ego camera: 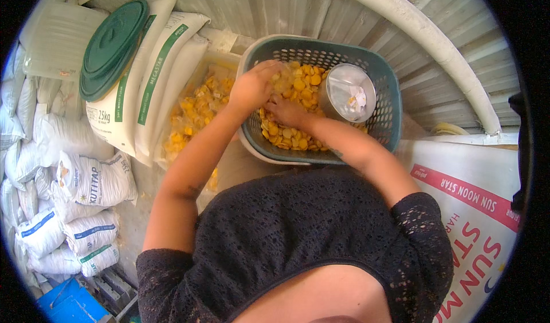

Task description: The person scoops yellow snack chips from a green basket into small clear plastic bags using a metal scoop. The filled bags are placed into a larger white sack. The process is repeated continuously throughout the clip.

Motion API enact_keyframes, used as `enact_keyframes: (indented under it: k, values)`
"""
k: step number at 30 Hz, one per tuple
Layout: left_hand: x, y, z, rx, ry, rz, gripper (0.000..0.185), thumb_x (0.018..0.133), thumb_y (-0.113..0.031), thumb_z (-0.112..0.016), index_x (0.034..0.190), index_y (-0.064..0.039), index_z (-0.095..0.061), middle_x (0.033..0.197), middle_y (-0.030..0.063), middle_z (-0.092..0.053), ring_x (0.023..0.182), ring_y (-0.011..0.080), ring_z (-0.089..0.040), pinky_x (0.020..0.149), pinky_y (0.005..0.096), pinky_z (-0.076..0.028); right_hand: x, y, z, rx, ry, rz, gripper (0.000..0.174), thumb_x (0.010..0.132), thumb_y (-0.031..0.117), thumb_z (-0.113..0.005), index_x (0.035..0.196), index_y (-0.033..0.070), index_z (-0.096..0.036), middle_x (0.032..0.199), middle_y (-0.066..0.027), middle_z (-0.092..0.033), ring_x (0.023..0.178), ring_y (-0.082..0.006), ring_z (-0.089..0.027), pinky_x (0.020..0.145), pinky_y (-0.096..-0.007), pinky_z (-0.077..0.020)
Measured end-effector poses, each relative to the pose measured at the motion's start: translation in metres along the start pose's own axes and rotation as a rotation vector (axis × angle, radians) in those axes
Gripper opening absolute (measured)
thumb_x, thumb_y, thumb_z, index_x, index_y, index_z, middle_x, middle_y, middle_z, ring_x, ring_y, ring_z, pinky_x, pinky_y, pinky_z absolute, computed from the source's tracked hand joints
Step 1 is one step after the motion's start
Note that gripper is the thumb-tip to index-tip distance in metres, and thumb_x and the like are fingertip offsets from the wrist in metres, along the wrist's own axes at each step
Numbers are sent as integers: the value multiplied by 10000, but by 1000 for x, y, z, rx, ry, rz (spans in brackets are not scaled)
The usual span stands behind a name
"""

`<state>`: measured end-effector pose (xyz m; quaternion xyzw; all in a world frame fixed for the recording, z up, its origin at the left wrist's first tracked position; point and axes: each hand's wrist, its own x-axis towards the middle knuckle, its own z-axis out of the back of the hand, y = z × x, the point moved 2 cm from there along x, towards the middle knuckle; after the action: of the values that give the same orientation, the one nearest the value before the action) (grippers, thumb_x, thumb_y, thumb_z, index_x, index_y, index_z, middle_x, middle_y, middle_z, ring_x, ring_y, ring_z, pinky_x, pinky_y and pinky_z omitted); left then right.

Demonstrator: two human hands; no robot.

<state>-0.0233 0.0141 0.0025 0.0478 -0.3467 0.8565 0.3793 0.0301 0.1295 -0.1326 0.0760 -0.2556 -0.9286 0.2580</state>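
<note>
A green perforated plastic basket (pixel 389 108) stands before me, holding many small round yellow biscuits (pixel 300 140). My left hand (pixel 255 84) is over its left side, with the fingers closed on what looks like a small clear plastic bag (pixel 280 80). Just below it, my right hand (pixel 287 111) reaches in among the biscuits, its fingertips close to the bag. Whether those fingers grip a biscuit is hidden. On the right inside the basket sits a round metal container (pixel 350 93) with clear plastic and scraps of white paper in it.
Left of the basket, a clear bin (pixel 195 112) holds bagged yellow biscuits. Flour sacks (pixel 159 78) stand beside it, with a green lid (pixel 114 50) leaning on them. More sacks (pixel 96 179) pile at far left. A large printed sack (pixel 468 220) lies at right. Corrugated wall (pixel 275 9) rises behind.
</note>
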Motion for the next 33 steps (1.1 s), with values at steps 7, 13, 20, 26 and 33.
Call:
enact_keyframes:
  k: [7,13,20,26,33]
  values:
    - [0,1,-1,-2,-2,-32,391,688,2,-446,1046,-110,-558,1114,69,-554,961,280,-551,798,360,-465,-16,-16,5,57,219,70,409,717,108,-552,1115,62,-469,1040,-204,-489,932,-391,-528,796,-442,-441]
    - [0,0,-1,20,-4,-5,392,681,10,-449,1037,-109,-564,1112,64,-556,961,275,-548,797,357,-463,-15,3,18,213,354,266,560,641,49,-580,1184,60,-441,1180,-189,-430,993,-394,-493,887,-415,-396]
    - [1,-4,4,-23,-30,-9,397,677,17,-446,1034,-111,-563,1111,65,-554,967,276,-539,798,356,-461,-20,23,3,184,390,237,562,680,81,-599,1207,57,-403,1165,-193,-407,1008,-375,-479,869,-419,-404]
    - [1,-2,3,-44,-3,43,424,666,27,-444,1049,-115,-560,1127,60,-549,998,265,-540,834,348,-450,-21,13,6,519,284,53,311,769,135,-560,1052,42,-472,986,-144,-513,871,-310,-525,720,-381,-454]
    - [2,0,4,-53,-35,37,428,662,31,-446,1049,-111,-561,1135,75,-545,996,276,-541,823,349,-454,-27,-19,17,1935,265,-505,190,780,138,-499,965,95,-506,778,-43,-518,549,-139,-482,442,-248,-403]
